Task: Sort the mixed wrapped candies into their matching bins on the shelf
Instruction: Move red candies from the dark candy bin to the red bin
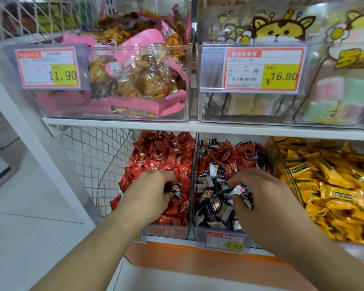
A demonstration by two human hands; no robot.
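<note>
Left hand [153,185] in the red-candy bin [166,229], grip pinching one dark-wrapped candy [176,188] over the red candies [164,152]. Right hand [259,192] in the middle bin [216,229], grip curled around a bunch of dark-wrapped candies [243,193]. Middle bin holds mixed red and dark. Yellow candies [328,185] fill the bin right of it.

A single wide-angle camera worn on the head looks forward and down, close to a shop shelf [122,126], its upper bins at the frame's top, lower bins centred, both forearms entering from the bottom edge.
</note>
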